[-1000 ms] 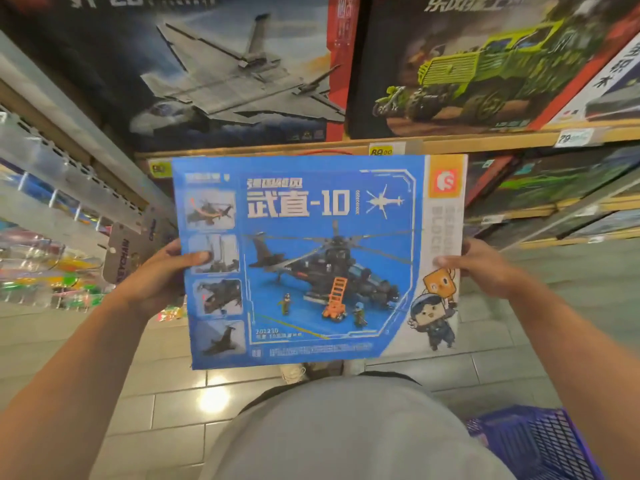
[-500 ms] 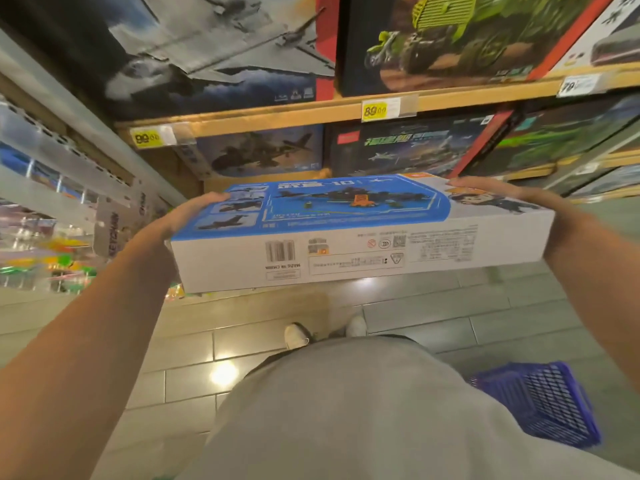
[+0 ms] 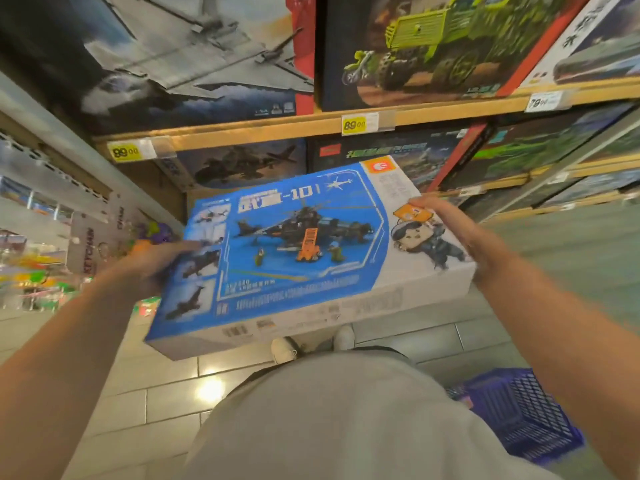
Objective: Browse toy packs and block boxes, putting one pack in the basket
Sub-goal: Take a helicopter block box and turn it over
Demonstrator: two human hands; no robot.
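A blue and white helicopter block box (image 3: pixel 298 251) is held in front of me, tilted with its picture face up and its near edge lower left. My left hand (image 3: pixel 152 268) grips its left edge, thumb lying on the blue face. My right hand (image 3: pixel 450 226) holds the right edge, fingers over the white end by the cartoon figure. A blue plastic basket (image 3: pixel 512 414) stands on the floor at lower right, below my right forearm.
Wooden shelves (image 3: pixel 263 131) ahead carry large block boxes: a grey jet (image 3: pixel 180 60), a green truck (image 3: pixel 436 46), a dark helicopter (image 3: pixel 242 164). Yellow price tags (image 3: pixel 354 124) sit on the shelf edge. Small toy packs hang at left (image 3: pixel 38 271). Tiled floor lies below.
The box went from upright facing me to lying flat, and now tilts back so its face shows again. Both hands kept hold of its ends.
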